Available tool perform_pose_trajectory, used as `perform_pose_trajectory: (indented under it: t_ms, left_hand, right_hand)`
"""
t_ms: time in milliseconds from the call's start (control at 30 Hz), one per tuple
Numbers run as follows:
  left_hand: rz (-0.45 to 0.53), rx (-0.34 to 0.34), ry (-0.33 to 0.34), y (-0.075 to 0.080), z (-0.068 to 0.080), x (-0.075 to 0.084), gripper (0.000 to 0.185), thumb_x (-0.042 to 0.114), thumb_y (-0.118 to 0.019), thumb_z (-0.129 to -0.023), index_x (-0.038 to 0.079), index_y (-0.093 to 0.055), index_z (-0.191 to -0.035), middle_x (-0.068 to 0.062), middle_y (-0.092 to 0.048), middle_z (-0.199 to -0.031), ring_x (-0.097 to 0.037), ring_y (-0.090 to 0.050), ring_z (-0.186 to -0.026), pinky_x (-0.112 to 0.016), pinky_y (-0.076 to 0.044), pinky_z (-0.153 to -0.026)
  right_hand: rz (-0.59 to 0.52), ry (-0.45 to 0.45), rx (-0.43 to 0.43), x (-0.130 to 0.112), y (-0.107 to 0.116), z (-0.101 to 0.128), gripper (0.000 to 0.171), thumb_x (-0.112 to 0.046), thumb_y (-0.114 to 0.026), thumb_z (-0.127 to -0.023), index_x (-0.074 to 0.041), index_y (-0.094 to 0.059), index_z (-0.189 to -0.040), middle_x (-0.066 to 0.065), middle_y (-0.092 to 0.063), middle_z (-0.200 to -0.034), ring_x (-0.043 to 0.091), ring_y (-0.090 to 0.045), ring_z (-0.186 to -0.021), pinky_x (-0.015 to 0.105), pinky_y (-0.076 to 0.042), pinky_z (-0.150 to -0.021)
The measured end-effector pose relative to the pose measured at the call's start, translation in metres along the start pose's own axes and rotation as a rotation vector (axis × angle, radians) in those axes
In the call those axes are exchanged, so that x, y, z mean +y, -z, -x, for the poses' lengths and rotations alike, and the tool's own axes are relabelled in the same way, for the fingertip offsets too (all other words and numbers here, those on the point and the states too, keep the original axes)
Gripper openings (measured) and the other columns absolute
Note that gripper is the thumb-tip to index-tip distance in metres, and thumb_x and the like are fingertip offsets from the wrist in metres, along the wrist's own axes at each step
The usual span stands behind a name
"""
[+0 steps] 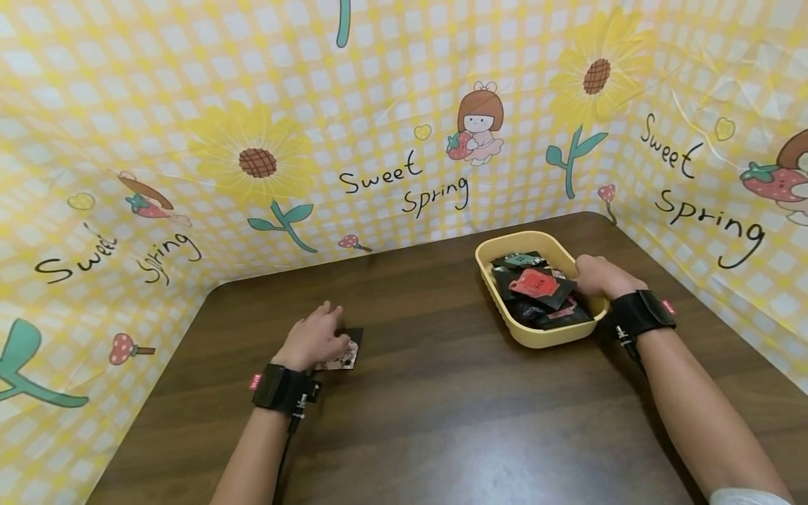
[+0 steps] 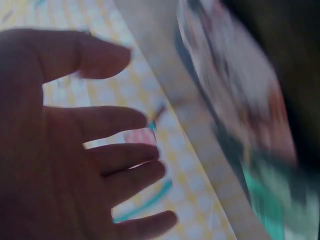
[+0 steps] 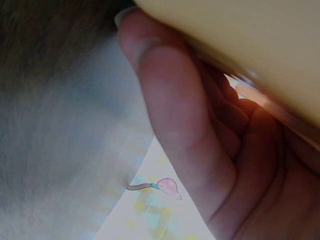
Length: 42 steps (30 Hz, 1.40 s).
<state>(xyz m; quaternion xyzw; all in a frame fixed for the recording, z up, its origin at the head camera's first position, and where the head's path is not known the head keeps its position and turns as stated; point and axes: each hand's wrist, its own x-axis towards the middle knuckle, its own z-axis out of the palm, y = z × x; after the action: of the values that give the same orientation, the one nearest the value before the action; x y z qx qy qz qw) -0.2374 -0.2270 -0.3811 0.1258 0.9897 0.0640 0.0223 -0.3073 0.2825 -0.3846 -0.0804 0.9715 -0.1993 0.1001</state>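
Note:
My left hand (image 1: 328, 331) lies over a small dark and pink packet (image 1: 347, 355) flat on the brown table (image 1: 442, 407). In the left wrist view the left hand (image 2: 130, 145) has its fingers spread and fairly straight, with the blurred packet (image 2: 240, 100) beside them. My right hand (image 1: 590, 275) grips the right rim of a yellow tray (image 1: 505, 245); several black, red and teal packets (image 1: 536, 284) lie in it. The right wrist view shows the thumb (image 3: 170, 100) pressed against the tray's (image 3: 250, 45) underside edge, fingers curled behind.
A yellow checked cloth with sunflowers and "Sweet Spring" lettering (image 1: 404, 182) walls the table on the left, back and right. The tray stands at the back right corner. Both wrists wear black straps.

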Motion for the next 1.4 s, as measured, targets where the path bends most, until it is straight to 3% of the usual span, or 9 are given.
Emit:
perform_pose_trajectory:
  t_ms: [167, 300, 433, 733, 967, 1200, 1400]
  left_hand:
    - [0.061, -0.136, 0.079, 0.009, 0.007, -0.032, 0.067, 0.026, -0.050, -0.092, -0.007, -0.030, -0.147, -0.033, -0.026, -0.152, -0.048, -0.024, -0.142, -0.063, -0.032, -0.107]
    - [0.140, -0.241, 0.130, 0.010, 0.012, -0.046, 0.070, 0.028, -0.055, -0.091, -0.008, -0.031, -0.146, -0.033, -0.035, -0.148, -0.044, -0.046, -0.127, -0.054, -0.043, -0.095]
    - [0.176, -0.298, 0.160, 0.011, 0.015, -0.050, 0.074, 0.028, -0.062, -0.085, -0.009, -0.036, -0.143, -0.032, -0.045, -0.141, -0.043, -0.053, -0.117, -0.050, -0.047, -0.088]
    - [0.157, -0.341, 0.160, 0.008, 0.016, -0.046, 0.082, 0.024, -0.068, -0.080, -0.003, -0.030, -0.148, -0.030, -0.038, -0.147, -0.047, -0.038, -0.134, -0.059, -0.039, -0.100]
    - [0.167, -0.328, 0.152, 0.006, 0.015, -0.043, 0.078, 0.016, -0.063, -0.080, -0.001, -0.030, -0.149, -0.028, -0.038, -0.148, -0.044, -0.041, -0.133, -0.054, -0.042, -0.096]
    - [0.235, -0.273, 0.118, 0.008, 0.014, -0.048, 0.075, 0.016, -0.057, -0.083, 0.001, -0.023, -0.148, -0.026, -0.034, -0.151, -0.032, -0.052, -0.116, -0.041, -0.045, -0.084]
    - [0.182, -0.170, 0.096, 0.010, 0.013, -0.051, 0.052, 0.004, -0.046, -0.087, -0.004, -0.033, -0.138, -0.031, -0.055, -0.125, -0.029, -0.059, -0.092, -0.037, -0.044, -0.070]
  right_hand:
    - [-0.013, 0.008, 0.009, -0.001, 0.000, 0.000, 0.036, -0.036, -0.050, -0.094, -0.003, -0.051, -0.078, 0.007, -0.050, -0.070, 0.021, -0.055, -0.062, 0.030, -0.043, -0.054]
    - [-0.013, 0.015, 0.011, 0.000, 0.000, 0.000, 0.037, -0.036, -0.050, -0.094, -0.003, -0.051, -0.077, 0.007, -0.049, -0.069, 0.020, -0.055, -0.061, 0.030, -0.044, -0.054]
    - [-0.017, 0.000, -0.001, 0.000, 0.000, 0.000, 0.037, -0.035, -0.049, -0.094, -0.003, -0.052, -0.079, 0.008, -0.050, -0.070, 0.021, -0.056, -0.062, 0.030, -0.044, -0.054]
    - [-0.021, 0.013, 0.001, -0.001, 0.000, 0.001, 0.035, -0.034, -0.051, -0.094, -0.003, -0.052, -0.077, 0.007, -0.049, -0.070, 0.021, -0.054, -0.062, 0.030, -0.044, -0.054]
    - [-0.020, 0.025, 0.000, 0.001, 0.000, -0.001, 0.039, -0.037, -0.050, -0.095, -0.003, -0.051, -0.076, 0.006, -0.048, -0.067, 0.020, -0.054, -0.059, 0.030, -0.044, -0.053]
    - [-0.025, 0.022, -0.002, 0.001, 0.000, -0.002, 0.036, -0.034, -0.050, -0.094, -0.003, -0.050, -0.077, 0.005, -0.045, -0.066, 0.020, -0.054, -0.059, 0.030, -0.043, -0.053]
    - [-0.019, 0.019, -0.001, 0.001, 0.000, -0.001, 0.033, -0.031, -0.051, -0.094, -0.001, -0.051, -0.080, 0.006, -0.047, -0.069, 0.021, -0.054, -0.061, 0.030, -0.043, -0.053]
